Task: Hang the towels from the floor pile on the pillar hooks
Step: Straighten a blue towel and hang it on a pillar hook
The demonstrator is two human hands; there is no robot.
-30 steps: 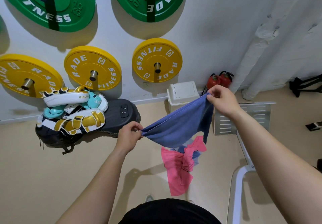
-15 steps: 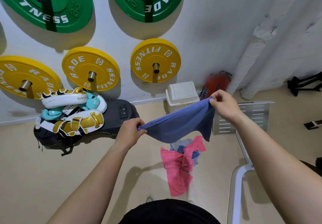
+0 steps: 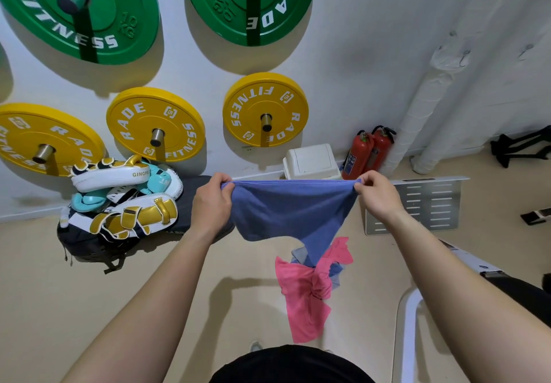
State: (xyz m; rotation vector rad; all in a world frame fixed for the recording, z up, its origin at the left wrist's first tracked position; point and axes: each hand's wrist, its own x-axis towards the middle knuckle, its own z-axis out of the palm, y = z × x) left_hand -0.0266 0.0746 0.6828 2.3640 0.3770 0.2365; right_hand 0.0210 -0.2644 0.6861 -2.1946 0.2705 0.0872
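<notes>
Left hand: our left hand (image 3: 213, 203) pinches the left top corner of the blue towel (image 3: 292, 212), fingers curled round the hem.
Right hand: our right hand (image 3: 377, 196) grips the right top corner the same way.
Blue towel: it is held in the air, its top edge pulled straight between our hands. The rest hangs loose, and one lower corner trails down toward the pile.
Floor pile: a pink towel (image 3: 304, 296) lies crumpled on the floor (image 3: 149, 293) near us, with a paler cloth partly under it.
Step in hand: we judge that we are spreading the first towel before hanging it.
Next move: the white pillar (image 3: 417, 114) at the far right seems to carry small hooks (image 3: 464, 56). We would turn that way, keep one corner firm, and slip the hem over a hook.
</notes>
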